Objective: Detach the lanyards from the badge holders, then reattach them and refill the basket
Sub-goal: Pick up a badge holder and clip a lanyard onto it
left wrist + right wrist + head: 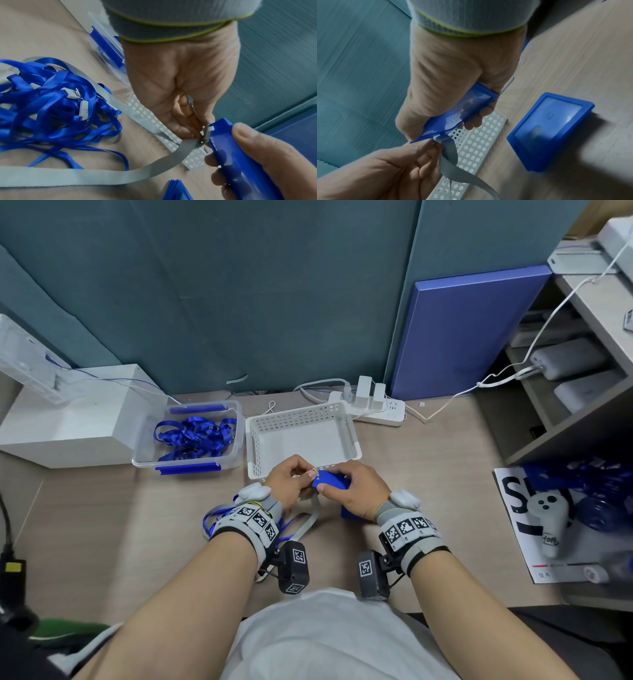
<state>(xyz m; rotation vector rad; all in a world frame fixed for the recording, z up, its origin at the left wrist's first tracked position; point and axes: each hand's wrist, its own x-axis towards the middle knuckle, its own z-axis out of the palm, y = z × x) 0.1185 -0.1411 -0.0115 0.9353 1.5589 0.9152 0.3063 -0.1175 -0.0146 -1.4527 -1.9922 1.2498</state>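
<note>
My right hand (346,487) grips a blue badge holder (330,481) (240,159) (458,115) just in front of the empty white perforated basket (301,440). My left hand (291,482) pinches the metal clip (205,135) of a grey lanyard (102,175) (452,159) at the holder's slot. The grey strap trails down across the desk toward my left wrist. A pile of blue lanyards (51,108) lies on the desk beside my left wrist. A stack of blue badge holders (551,128) lies on the desk under my right hand.
A clear bin (188,436) holding blue lanyards stands left of the basket. A white box (75,419) sits at far left, and a power strip (373,405) behind the basket. At right, a magazine (534,529) carries a white controller and blue items.
</note>
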